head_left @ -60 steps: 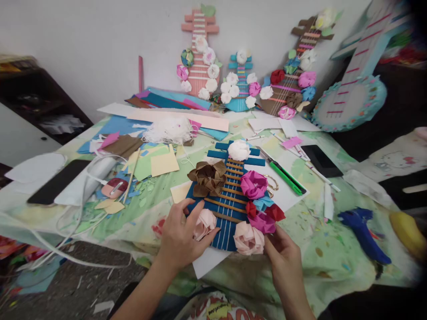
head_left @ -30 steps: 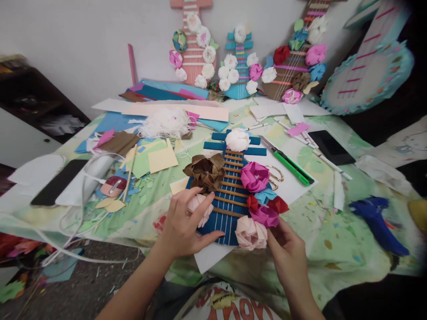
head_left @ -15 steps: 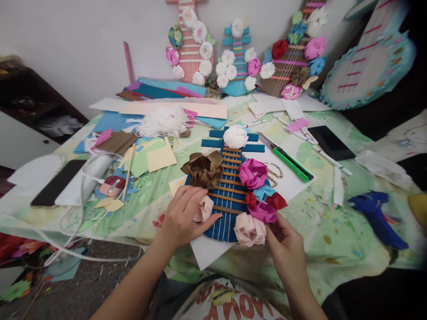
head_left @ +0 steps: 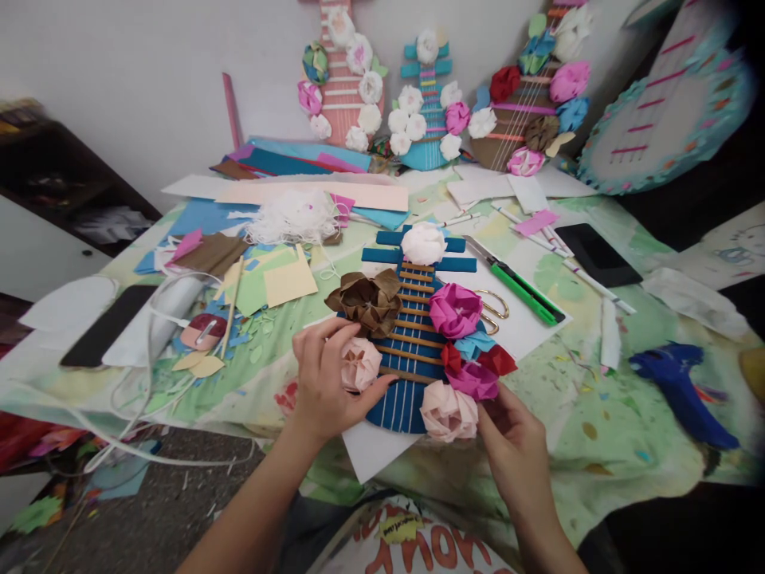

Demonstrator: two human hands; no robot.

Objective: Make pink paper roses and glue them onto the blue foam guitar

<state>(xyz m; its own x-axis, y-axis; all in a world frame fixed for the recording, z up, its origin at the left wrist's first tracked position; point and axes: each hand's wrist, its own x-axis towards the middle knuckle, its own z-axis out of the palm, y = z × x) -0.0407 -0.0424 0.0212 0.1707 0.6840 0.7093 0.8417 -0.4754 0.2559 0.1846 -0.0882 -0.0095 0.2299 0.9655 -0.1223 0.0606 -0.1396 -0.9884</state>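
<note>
A blue cardboard guitar [head_left: 412, 351] with brown strips, white strings and paper flowers lies in front of me. My left hand [head_left: 326, 383] curves loosely around a pale pink paper flower [head_left: 359, 365] at its left side, fingers behind and thumb over the board. A brown paper flower [head_left: 369, 304] sits just above. My right hand [head_left: 512, 426] is closed at the lower right edge, by a magenta paper flower [head_left: 474, 380] and a second pale pink flower [head_left: 449, 411]; which flower its fingertips grip is partly hidden. A white flower [head_left: 423, 243] tops the neck.
A green utility knife [head_left: 517, 291] and gold-handled scissors [head_left: 495, 307] lie right of the guitar. Farther right are a phone [head_left: 598, 253] and a blue glue gun [head_left: 684, 391]. White string [head_left: 292, 215], paper scraps [head_left: 291, 281] and a cable [head_left: 148, 335] spread leftward. Decorated guitars [head_left: 429, 119] lean behind.
My left fingers have shifted slightly left and back, so more of the left pale pink flower shows. My right hand has stayed nearly still at the guitar's edge.
</note>
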